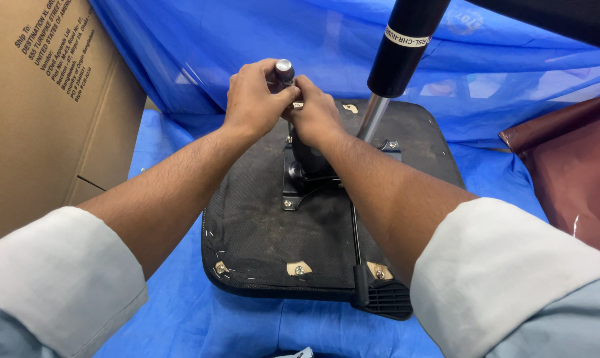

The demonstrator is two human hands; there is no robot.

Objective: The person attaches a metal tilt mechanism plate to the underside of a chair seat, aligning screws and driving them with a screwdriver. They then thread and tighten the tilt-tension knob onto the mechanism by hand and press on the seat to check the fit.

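1. Two hands on one short metal post [284, 70] at 12 o'clock: left hand [252, 99] and right hand [315, 114], each grip wrapped tight around it.
2. One upturned black seat base [260, 232] on blue plastic sheeting [180, 311].
3. One gas cylinder [399, 53] at 1 o'clock, one cardboard box [41, 99] at 10.

a blue plastic sheet [180, 292] covers the surface that carries everything and rises in folds at the back; what lies under it cannot be told. a black chair seat [260, 238] lies upside down flat on the sheet, its fabric underside up, with a metal mounting plate [293, 182] and small screws showing. a brown cardboard box [41, 119] stands at the left edge of the sheet, and a dark red cushioned piece [572, 172] rests on it at the right.
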